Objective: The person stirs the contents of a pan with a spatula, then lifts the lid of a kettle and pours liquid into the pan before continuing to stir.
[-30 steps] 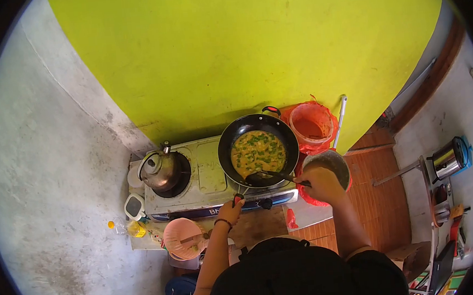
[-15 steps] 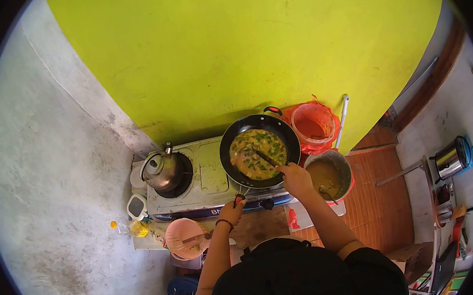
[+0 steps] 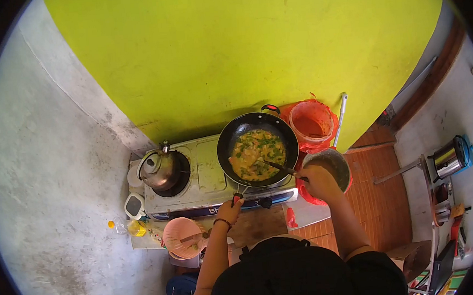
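Note:
A black wok (image 3: 229,137) stands on the right side of the stove, holding a yellowish mix (image 3: 256,149) with chopped green pieces. My left hand (image 3: 230,210) is closed around the wok's red and black handle (image 3: 237,198), in front of the stove. In my right hand (image 3: 319,181) is the dark handle of a spatula (image 3: 280,167), which slants over the wok's right rim. The spatula's tip sits in the mix and is partly hidden by it. My right forearm and hand cover part of a pot (image 3: 341,166) of batter-like liquid.
On the stove's (image 3: 206,149) left burner stands a metal kettle (image 3: 158,172). A red-lined tub (image 3: 311,123) is right of the wok. A pink basket (image 3: 181,231) and a bottle of yellow liquid (image 3: 137,228) are at the front left. The green wall (image 3: 229,49) rises behind.
My right hand has moved right and slightly down with the spatula, drawing its tip toward the wok's lower right. My left hand stays on the wok handle.

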Motion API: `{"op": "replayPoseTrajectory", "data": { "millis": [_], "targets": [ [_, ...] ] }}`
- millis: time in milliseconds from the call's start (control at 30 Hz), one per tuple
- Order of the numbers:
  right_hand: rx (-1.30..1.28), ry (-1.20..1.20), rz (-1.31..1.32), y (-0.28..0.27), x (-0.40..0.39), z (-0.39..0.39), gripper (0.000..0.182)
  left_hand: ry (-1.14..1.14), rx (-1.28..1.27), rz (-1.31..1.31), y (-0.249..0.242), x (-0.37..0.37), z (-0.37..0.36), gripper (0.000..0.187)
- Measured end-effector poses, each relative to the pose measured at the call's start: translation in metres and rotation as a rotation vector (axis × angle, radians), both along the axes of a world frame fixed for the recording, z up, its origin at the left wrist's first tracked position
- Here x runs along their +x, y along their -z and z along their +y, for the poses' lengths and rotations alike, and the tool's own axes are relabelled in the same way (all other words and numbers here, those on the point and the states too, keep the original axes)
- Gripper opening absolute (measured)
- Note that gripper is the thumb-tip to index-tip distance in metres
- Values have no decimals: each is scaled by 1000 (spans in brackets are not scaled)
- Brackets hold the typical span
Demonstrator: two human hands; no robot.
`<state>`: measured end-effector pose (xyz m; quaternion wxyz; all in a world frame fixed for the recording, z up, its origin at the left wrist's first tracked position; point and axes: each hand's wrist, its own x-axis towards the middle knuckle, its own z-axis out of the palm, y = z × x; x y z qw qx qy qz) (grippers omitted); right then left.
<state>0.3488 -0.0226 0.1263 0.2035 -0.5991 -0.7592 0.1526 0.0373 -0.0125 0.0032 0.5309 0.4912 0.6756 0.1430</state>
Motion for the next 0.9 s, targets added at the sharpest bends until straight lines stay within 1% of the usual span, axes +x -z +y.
{"op": "replayPoseTrajectory", "data": {
  "millis": [33, 167, 233, 267, 333, 433, 533, 633, 767, 900],
  "targets": [
    [-12, -3, -6, -6, 4, -2, 24, -2, -12, -2, -1, 0, 0, 50],
    [-3, 14, 4, -14, 20, -8, 28, 8, -29, 1, -2, 0, 1, 49],
    [-26, 40, -6, -57, 16, -20, 30, -1, -27, -13, 10, -3, 1, 49],
    [-47, 61, -26, -64, 15, -23, 31, -3, -25, -21, 14, -3, 2, 48],
    [-88, 102, -67, -72, 15, -27, 32, 5, -30, -9, 5, -1, 1, 49],
    [-93, 133, -120, -54, 17, -27, 31, 20, -28, 16, 3, -1, 2, 49],
    [-89, 136, -119, -35, 16, -23, 28, 16, -22, 6, 1, -1, 1, 50],
    [-15, 139, -88, 1, 18, -12, 25, 18, -13, 4, 1, 0, 1, 50],
    [69, 120, 10, 30, 16, -1, 26, 31, -14, 12, -4, 1, 1, 49],
    [25, 132, 157, 28, 7, 4, 32, 9, -14, -19, 4, 0, 1, 48]
  ]
}}
